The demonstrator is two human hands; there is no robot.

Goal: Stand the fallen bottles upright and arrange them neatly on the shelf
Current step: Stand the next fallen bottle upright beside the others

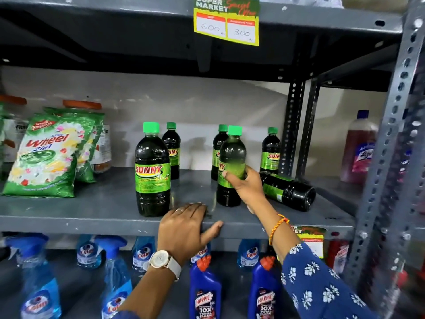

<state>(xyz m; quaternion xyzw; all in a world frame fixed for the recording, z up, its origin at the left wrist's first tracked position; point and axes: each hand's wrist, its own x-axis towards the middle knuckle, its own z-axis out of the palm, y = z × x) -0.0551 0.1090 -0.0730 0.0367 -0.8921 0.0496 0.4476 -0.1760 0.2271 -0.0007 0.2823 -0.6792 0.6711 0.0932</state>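
Dark Sunny bottles with green caps and green labels stand on the grey middle shelf (92, 210). My right hand (245, 184) grips one bottle (232, 155) around its label, upright near the front, its base on or just above the shelf. Right of it, another bottle (288, 191) lies on its side, base toward me. A large upright bottle (152, 171) stands at front centre. Three more stand at the back: one (173, 146) behind the large bottle, one (218, 143) behind the held bottle, one (271, 153) at the far right. My left hand (186, 229) rests on the shelf's front edge, holding nothing.
Green Wheel detergent bags (46, 155) and orange-lidded jars (101, 143) fill the shelf's left. A perforated metal upright (391, 143) stands at right, with a pink bottle (360, 148) behind it. Blue spray bottles (39, 284) and Harpic bottles (205, 293) sit below. A price tag (226, 21) hangs above.
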